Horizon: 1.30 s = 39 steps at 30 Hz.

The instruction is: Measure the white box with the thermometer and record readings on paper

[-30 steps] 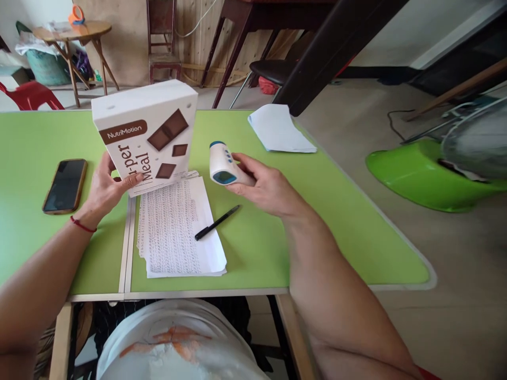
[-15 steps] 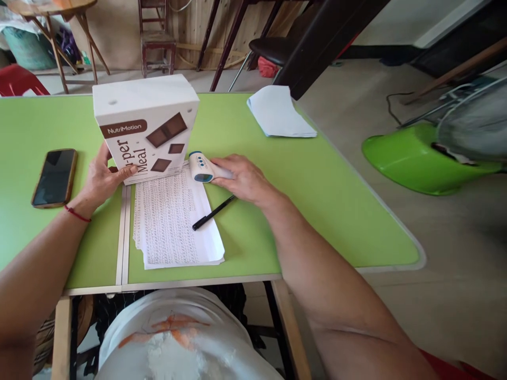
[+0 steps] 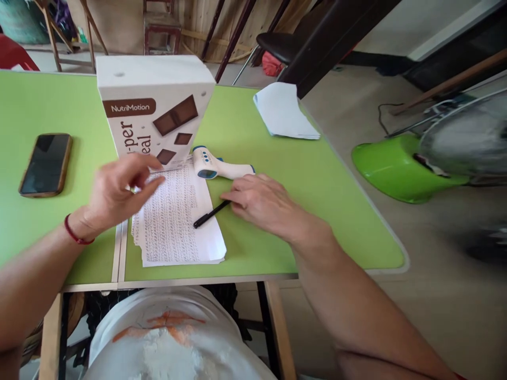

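My left hand [image 3: 121, 190] hovers in front of the box's lower part, fingers curled and thumb apart, holding nothing. Behind it stands a white box [image 3: 158, 79] printed "NutriMotion" with brown squares. The fingers of my right hand [image 3: 261, 200] are closed on the far end of a black pen [image 3: 212, 214], which lies slanted across the handwritten sheets [image 3: 170, 237]. Just beyond that hand, a white and blue infrared thermometer [image 3: 222, 167] rests on its side beside the box, its handle pointing right.
A phone [image 3: 46, 164] lies at the left of the green table [image 3: 317, 221]. Folded white papers [image 3: 285, 112] are near the far right edge. On the floor to the right are a green plastic chair [image 3: 396, 169] and a fan [image 3: 471, 137].
My left hand has let go of the box and drawn back toward me. My right hand has released the thermometer and moved down to the pen. The camera view shifted slightly.
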Available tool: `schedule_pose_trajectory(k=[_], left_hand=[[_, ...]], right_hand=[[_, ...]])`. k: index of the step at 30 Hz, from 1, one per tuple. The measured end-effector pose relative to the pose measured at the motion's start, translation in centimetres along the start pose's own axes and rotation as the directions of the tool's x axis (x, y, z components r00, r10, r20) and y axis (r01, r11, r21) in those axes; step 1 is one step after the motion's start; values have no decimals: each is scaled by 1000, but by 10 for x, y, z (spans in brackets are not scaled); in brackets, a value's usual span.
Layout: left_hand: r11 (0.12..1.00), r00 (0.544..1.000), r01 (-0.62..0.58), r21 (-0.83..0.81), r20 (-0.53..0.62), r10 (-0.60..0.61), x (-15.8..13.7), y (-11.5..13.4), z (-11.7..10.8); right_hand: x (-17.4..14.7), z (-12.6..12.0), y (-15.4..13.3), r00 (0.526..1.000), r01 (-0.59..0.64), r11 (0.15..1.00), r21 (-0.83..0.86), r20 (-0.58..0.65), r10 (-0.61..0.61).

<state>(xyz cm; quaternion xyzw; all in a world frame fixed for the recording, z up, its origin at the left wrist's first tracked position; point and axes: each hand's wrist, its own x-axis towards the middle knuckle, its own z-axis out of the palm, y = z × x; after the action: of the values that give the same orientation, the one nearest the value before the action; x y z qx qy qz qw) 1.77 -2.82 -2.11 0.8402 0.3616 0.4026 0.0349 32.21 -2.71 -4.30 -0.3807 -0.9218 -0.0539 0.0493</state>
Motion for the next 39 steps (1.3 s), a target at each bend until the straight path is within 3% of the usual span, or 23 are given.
schedule_pose_trajectory(k=[1,2,4,6,8,11,14,15,17,20,23,28,39], left_hand=[[997,984,-50,-66,168,61,-2,5,4],[988,939,-89,-123,320,124,-4,10,8],[975,822,-146,-168,528,214,-9,21,16],[969,725,-215,-121,645,241,-12,33,22],[957,651,-288,-19,729,211,-15,45,25],[930,597,-357,88,787,154,-16,58,25],[918,598,-372,141,793,120,-16,60,26],[917,602,-369,152,790,112,-17,60,27],[918,610,-363,159,786,105,-17,58,28],[920,618,-365,143,776,125,-19,57,29],[919,638,-369,137,757,143,-21,55,29],[918,661,-381,114,728,184,-23,52,29],[922,663,-373,107,726,184,-22,53,29]], right_hand=[[-1,5,2,999,10,1000,-11,-34,-11],[-2,8,4,997,20,1000,-11,-73,-21],[-2,9,6,986,15,1000,19,-164,-11],[0,3,5,952,-49,992,115,-296,81],[4,-5,-2,867,-106,942,319,-434,244],[13,-13,-19,756,-45,714,698,-444,482],[20,-5,-40,777,23,396,918,-266,571],[21,0,-46,794,15,323,946,-208,572],[20,11,-56,810,-44,266,963,-122,574],[16,23,-65,775,-132,307,942,-96,625],[12,28,-67,741,-162,393,905,-151,654],[13,30,-68,755,-128,500,856,-243,609],[14,33,-69,778,-146,551,822,-249,577]])
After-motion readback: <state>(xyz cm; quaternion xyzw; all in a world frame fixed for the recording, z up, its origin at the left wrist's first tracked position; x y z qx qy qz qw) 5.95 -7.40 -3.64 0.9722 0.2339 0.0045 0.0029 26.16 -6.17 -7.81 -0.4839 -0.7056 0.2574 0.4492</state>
